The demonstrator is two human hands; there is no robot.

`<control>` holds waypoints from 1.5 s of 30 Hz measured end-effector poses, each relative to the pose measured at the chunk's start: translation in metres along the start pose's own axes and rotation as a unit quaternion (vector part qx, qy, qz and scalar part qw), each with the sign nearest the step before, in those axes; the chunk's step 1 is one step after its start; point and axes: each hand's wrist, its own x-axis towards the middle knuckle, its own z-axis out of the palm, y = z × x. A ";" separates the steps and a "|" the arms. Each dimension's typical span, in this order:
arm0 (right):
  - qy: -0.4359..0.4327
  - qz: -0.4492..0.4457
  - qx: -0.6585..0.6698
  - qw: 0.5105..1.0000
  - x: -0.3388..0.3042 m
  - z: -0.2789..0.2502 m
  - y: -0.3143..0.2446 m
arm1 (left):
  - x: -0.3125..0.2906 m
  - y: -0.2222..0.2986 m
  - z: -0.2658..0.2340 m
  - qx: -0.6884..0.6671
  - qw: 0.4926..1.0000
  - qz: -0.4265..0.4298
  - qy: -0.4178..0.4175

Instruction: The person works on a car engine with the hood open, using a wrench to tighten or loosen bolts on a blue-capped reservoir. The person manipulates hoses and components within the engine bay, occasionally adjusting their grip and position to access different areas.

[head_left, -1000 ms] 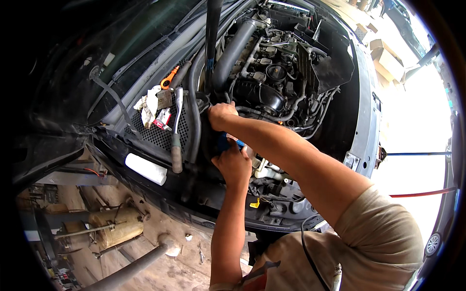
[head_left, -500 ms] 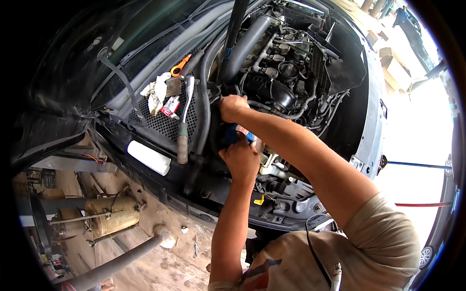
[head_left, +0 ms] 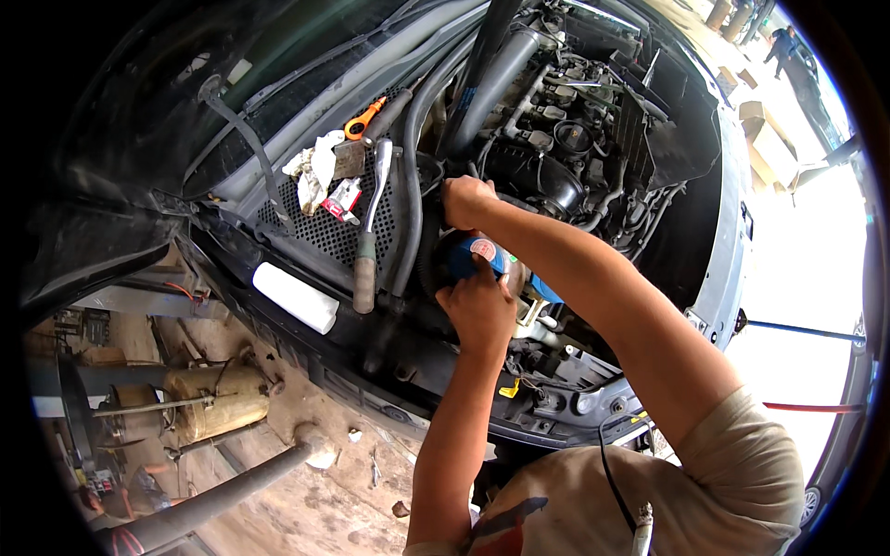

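Observation:
My left hand (head_left: 478, 308) is closed against a blue rounded object (head_left: 458, 254) with a round red-and-white label, down in the engine bay. One finger presses on its surface; I cannot tell its kind. More blue (head_left: 545, 290) shows beside my right forearm, perhaps part of the same object. Just beyond, my right hand (head_left: 468, 201) is curled into a fist near a black hose; whatever it grips is hidden beneath the fingers. The engine (head_left: 565, 139) lies to the right of both hands.
On the perforated cowl at left lie a long-handled ratchet (head_left: 375, 222), an orange-handled tool (head_left: 364, 119), a crumpled white rag (head_left: 315, 171) and a small red-and-white packet (head_left: 343, 199). A white roll (head_left: 295, 296) rests by the fender edge. A dark prop (head_left: 477, 83) rises behind my hands.
The view has shifted slightly, so the scene sits farther right. More of the blue object and its label shows now. Both hands keep nearly the same places on the car.

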 end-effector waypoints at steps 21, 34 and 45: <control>-0.046 0.034 0.038 0.998 0.003 -0.008 0.006 | 0.002 0.000 0.010 -0.010 0.998 0.031 0.053; 0.007 0.021 0.018 1.000 -0.016 -0.014 -0.004 | 0.002 -0.002 0.015 -0.008 0.997 0.031 0.068; 0.001 0.033 0.004 0.999 -0.017 -0.012 -0.005 | 0.003 -0.002 0.019 0.000 0.995 0.050 0.081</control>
